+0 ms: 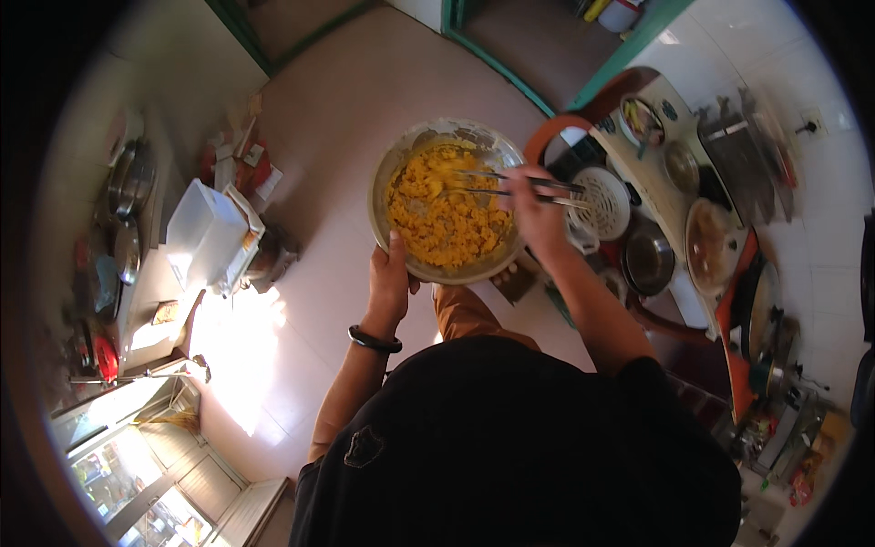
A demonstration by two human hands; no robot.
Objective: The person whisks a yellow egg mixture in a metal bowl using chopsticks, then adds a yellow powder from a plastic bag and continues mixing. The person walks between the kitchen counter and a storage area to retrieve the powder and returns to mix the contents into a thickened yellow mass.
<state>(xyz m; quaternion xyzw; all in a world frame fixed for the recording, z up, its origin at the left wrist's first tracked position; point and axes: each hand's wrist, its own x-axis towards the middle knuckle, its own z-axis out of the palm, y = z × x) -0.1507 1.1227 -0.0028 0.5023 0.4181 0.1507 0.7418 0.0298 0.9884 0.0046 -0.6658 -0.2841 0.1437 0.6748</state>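
Observation:
My left hand (pixel 391 280) grips the near-left rim of a wide metal bowl (pixel 379 232), its thumb over the edge. Crumbly orange-yellow food (pixel 472 236), perhaps scrambled egg, covers most of the bowl's bottom. A pale paste-like film clings to the far inner wall. In my right hand (pixel 536 212) is a pair of dark chopsticks (pixel 478 192) with lighter rear ends. Their tips are blurred and reach into the food left of the bowl's middle. The bowl is held up in front of me over the tiled floor.
On the right, a counter bears a white perforated basket (pixel 605 205), a dark metal pan (pixel 648 258), a large plate (pixel 711 246) and a small bowl of food (pixel 641 122). A translucent plastic bin (pixel 208 232) is at left. Green-framed doorways (pixel 499 61) are ahead.

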